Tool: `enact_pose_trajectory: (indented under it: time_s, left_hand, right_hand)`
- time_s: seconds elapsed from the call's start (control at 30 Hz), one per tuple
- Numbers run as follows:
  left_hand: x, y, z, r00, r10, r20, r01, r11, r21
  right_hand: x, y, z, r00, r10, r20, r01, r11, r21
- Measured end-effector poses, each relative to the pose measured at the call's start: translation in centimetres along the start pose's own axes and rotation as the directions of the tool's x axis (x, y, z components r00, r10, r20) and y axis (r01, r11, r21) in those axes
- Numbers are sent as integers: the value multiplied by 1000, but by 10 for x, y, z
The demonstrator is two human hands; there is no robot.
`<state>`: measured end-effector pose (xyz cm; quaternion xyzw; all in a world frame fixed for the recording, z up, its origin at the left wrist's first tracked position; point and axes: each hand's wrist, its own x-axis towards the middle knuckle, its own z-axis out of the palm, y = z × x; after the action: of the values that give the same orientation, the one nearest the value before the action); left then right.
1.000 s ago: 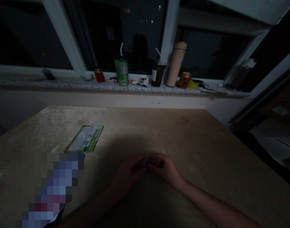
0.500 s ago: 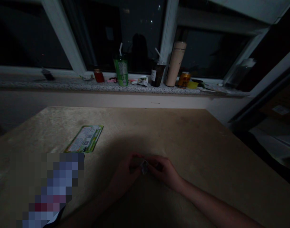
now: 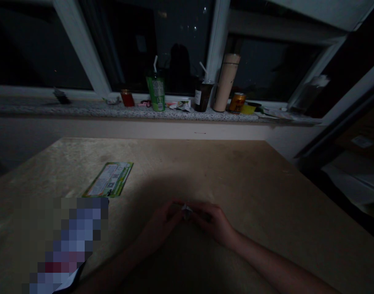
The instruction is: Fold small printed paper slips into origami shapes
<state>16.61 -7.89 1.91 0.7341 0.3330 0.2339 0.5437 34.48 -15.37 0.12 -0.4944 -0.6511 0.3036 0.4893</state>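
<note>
Since a second ago the folded piece between the hands has turned from a thin dark slit into a pale, silvery shape, with both hands staying nearly in place; the things on the sill and the card stay put. On the sill stand the containers: a jar with red inside, a green cup with a white straw, a dark cup with a white label and another straw, a tall pinkish flask and an orange can. What the green cup, flask and can hold cannot be told; the dark cup looks dark through its side. The left hand and right hand meet near the middle of the bench, fingers curled and their tips close together, holding the small piece from both sides. It is too dim to tell what the piece is. The bench top is tan, with a soft shadow around the hands. The green and white card lies on its left part, just beyond a pixelated patch. Behind the sill the window is dark, with a few points of light in the glass
</note>
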Motion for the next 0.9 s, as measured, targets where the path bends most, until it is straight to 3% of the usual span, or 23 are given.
enact_pose_trajectory:
  time_s: [0.2, 0.43, 0.63, 0.9]
  left_hand:
    - [-4, 4, -3, 998, 25, 64, -15, 988, -152]
    - [1, 6, 1, 994, -61, 91, 69, 993, -92]
    - [2, 0, 2, 987, -89, 132, 113, 976, -187]
    - [4, -2, 0, 988, -117, 96, 127, 986, -107]
  right_hand:
    - [0, 0, -2, 994, -107, -9, 105, 987, -122]
    - [-2, -3, -4, 979, -195, 60, 204, 952, -229]
    - [-2, 1, -2, 989, -147, -26, 143, 980, -139]
    - [4, -2, -2, 993, -40, -107, 24, 988, -151]
